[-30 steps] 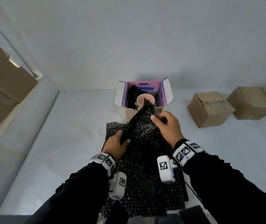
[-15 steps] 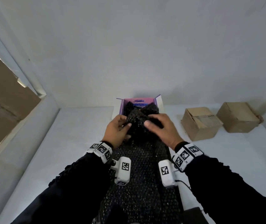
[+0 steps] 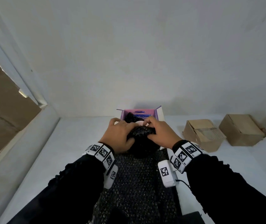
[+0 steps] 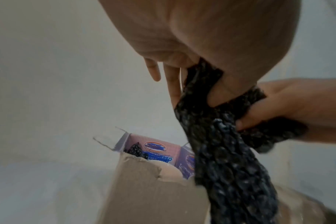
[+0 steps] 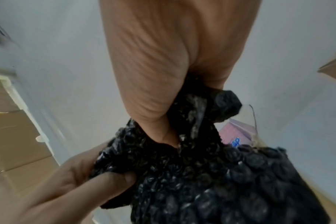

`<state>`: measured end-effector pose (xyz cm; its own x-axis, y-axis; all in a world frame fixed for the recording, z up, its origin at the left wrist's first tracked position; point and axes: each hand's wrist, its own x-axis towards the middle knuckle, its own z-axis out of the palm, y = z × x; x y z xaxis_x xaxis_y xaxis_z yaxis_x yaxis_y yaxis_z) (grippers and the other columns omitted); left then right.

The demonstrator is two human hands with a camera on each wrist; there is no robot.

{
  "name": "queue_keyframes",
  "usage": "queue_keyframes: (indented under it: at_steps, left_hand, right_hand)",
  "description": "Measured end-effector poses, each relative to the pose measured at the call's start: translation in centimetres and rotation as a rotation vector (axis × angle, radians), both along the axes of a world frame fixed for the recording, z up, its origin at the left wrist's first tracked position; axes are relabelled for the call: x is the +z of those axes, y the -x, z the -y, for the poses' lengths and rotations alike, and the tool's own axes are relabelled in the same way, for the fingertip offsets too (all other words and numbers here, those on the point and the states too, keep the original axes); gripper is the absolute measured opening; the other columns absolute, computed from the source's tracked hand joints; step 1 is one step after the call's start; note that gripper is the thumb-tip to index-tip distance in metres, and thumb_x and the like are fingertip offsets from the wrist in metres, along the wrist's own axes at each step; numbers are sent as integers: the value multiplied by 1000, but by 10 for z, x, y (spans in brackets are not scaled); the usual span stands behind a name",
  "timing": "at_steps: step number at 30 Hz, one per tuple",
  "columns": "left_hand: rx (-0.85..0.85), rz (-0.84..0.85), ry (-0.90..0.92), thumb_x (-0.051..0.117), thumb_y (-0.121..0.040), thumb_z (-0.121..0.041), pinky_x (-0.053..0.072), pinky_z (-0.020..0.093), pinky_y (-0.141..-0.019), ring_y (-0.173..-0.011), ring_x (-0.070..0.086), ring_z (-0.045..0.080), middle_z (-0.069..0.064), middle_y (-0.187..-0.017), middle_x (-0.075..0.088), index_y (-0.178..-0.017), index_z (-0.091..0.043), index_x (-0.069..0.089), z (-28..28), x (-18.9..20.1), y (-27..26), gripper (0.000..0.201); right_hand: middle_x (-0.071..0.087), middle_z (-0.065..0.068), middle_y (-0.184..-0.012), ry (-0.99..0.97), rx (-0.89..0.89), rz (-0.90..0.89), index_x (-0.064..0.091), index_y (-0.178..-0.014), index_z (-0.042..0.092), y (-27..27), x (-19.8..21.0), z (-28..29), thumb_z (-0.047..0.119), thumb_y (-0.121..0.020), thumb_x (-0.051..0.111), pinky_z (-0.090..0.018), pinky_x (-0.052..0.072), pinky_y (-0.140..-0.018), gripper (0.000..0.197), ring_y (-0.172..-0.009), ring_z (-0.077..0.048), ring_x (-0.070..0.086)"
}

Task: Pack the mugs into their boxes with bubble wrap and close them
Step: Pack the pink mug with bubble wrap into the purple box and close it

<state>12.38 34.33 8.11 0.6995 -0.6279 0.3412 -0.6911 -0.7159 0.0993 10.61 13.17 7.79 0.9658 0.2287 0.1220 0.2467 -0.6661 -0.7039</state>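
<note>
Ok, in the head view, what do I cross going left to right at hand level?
Stacked cardboard by the wall → left hand → bunched bubble wrap → right hand → near brown box → far brown box.

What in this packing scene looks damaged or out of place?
The open purple-lined cardboard box has a ragged, torn near edge in the left wrist view. The black bubble wrap trails out of it across the white table.
</note>
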Motion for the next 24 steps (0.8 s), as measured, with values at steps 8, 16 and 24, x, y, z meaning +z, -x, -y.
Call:
queue_keyframes:
  at_steps: [8, 16, 24]
  left_hand:
    - [-4, -173, 298, 26, -78, -26, 52, 41, -68, -78, 60, 34, 4, -110, 55, -126, -34, 41, 13, 17, -41, 51]
    - [-80, -153, 431, 45, -71, -4, 51, 33, -81, -87, 55, 20, 5, -104, 48, -113, -8, 61, 34, 14, -106, 45]
    - [15, 24, 276, 59, -77, -18, 50, 31, -56, -79, 60, 25, 3, -99, 59, -106, -17, 68, 39, 1, -147, 30]
  right_hand:
    - [58, 6, -97, -99, 2, 23, 48, -107, 26, -42, 21, 16, -3, -84, 51, -25, 45, -70, 37, -84, -15, 60]
    - [47, -4, -94, -141, -36, 13, 47, -98, 24, -97, 26, 24, 23, -75, 49, -31, 36, -71, 23, -82, -18, 46]
    - [43, -3, -105, 25, -227, 349, 60, -109, 19, -136, 5, 28, 3, -80, 44, -39, 39, -87, 37, -100, -23, 42]
